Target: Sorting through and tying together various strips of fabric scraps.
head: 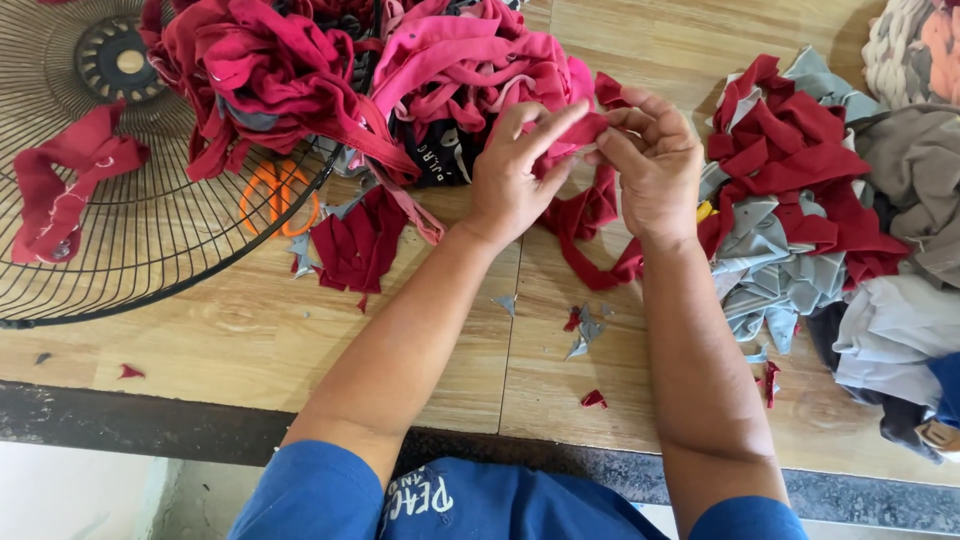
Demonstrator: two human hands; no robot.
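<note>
Both hands, left (512,180) and right (655,170), fingers pinching one dark red fabric strip (585,215) above wooden bench (470,340); orange scissors (278,195) beside black fan guard (150,240).

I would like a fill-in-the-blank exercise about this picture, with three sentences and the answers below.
1. Both hands, the left hand and the right hand, hold a strip of ____ cloth.
2. The scissors behind the fan guard have ____ handles.
3. The small scraps lie on a table made of ____.

Missing words: red; orange; wood
</note>
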